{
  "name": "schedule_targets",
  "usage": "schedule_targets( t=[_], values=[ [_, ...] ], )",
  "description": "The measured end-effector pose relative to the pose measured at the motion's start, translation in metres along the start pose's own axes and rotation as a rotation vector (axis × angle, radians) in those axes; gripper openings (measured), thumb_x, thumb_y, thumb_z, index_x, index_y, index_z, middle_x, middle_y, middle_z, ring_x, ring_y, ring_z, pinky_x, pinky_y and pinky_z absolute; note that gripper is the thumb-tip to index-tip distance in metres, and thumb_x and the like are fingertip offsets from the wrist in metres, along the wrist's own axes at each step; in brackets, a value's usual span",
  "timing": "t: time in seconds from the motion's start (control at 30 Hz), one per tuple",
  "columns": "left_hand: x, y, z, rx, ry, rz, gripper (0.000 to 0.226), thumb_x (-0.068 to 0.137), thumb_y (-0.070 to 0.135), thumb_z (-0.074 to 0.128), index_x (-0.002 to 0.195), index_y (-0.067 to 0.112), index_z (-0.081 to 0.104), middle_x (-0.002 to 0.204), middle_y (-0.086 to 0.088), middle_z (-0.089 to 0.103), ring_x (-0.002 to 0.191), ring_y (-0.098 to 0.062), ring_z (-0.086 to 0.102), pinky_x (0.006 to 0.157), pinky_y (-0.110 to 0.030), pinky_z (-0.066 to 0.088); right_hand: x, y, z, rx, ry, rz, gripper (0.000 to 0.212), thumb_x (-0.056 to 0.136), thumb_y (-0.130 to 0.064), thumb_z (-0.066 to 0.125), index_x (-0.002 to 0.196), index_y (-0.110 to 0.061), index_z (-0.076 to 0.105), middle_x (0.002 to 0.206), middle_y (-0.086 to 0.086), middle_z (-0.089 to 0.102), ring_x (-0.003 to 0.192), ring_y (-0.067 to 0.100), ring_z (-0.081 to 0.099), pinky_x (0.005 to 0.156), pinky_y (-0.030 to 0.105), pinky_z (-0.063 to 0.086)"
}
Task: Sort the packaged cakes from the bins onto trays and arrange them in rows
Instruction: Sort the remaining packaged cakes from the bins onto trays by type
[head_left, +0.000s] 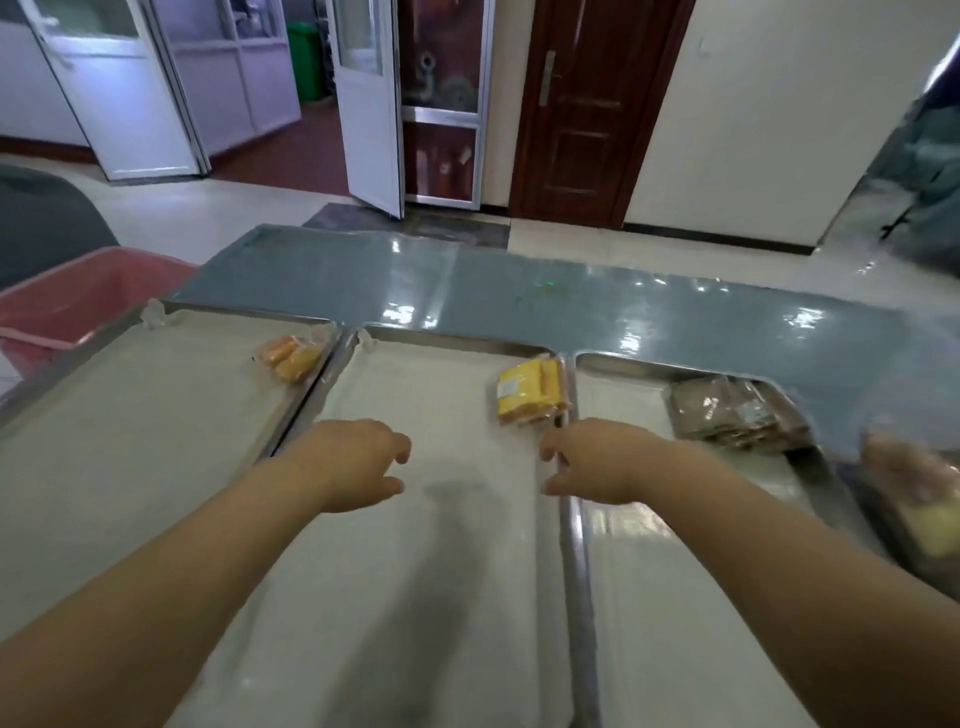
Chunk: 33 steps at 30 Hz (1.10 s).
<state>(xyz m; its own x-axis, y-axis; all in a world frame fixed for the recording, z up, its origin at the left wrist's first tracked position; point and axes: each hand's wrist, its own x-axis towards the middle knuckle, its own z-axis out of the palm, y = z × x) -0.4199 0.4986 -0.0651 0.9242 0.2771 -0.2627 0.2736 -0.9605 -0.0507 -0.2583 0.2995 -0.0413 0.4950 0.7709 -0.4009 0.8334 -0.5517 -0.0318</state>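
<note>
Your left hand (358, 462) hovers over the near-left part of the middle tray (441, 571), a flat rectangular metal pan with a pale matte lining. Its fingers are loosely curled and hold nothing. Your right hand (597, 462) hangs above that tray's right rim, with its fingers also slack and empty.

In the middle tray's far right corner lies a square yellow cake pack (524, 389) in glossy clear film with a small label. The left tray (130, 441) touches the middle tray's left rim and holds a crinkly pack of orange cakes (291, 356) close to that rim. The right tray (675, 597), on the other side, carries flat brown cake packs (732, 413).

All three trays sit on a shiny grey-blue table (519, 296). A pink plastic bin (78, 301) stands well to the left of the middle tray.
</note>
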Motion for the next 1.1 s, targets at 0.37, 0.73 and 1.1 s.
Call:
schedule_targets(
  t=[0.37, 0.73, 1.1],
  values=[
    [-0.015, 0.154, -0.011, 0.031, -0.035, 0.11, 0.041, 0.093, 0.051, 0.047, 0.129, 0.031, 0.046, 0.125, 0.008, 0.054, 0.111, -0.014, 0.053, 0.085, -0.029, 0.045, -0.107, 0.099, 0.028, -0.033, -0.099, 0.027, 0.055, 0.091, -0.051, 0.054, 0.137, -0.024, 0.043, 0.133, 0.0, 0.052, 0.12, 0.022, 0.048, 0.096, 0.037, 0.043],
    [0.074, 0.244, -0.118, 0.08, 0.288, 0.249, 0.036, 0.091, 0.054, 0.046, 0.122, 0.036, 0.05, 0.116, 0.015, 0.057, 0.107, -0.01, 0.054, 0.081, -0.027, 0.044, -0.149, 0.216, -0.049, 0.023, 0.245, 0.162, 0.047, 0.088, -0.052, 0.056, 0.129, -0.032, 0.049, 0.126, -0.006, 0.055, 0.111, 0.018, 0.052, 0.087, 0.032, 0.039],
    [0.137, 0.396, -0.18, -0.016, 0.407, 0.382, 0.026, 0.09, 0.051, 0.048, 0.111, 0.037, 0.057, 0.104, 0.014, 0.061, 0.086, -0.009, 0.05, 0.069, -0.028, 0.043, -0.233, 0.379, -0.053, 0.043, 0.357, 0.292, 0.046, 0.088, -0.05, 0.056, 0.129, -0.031, 0.049, 0.12, -0.009, 0.058, 0.094, 0.008, 0.051, 0.085, 0.027, 0.044]
  ],
)
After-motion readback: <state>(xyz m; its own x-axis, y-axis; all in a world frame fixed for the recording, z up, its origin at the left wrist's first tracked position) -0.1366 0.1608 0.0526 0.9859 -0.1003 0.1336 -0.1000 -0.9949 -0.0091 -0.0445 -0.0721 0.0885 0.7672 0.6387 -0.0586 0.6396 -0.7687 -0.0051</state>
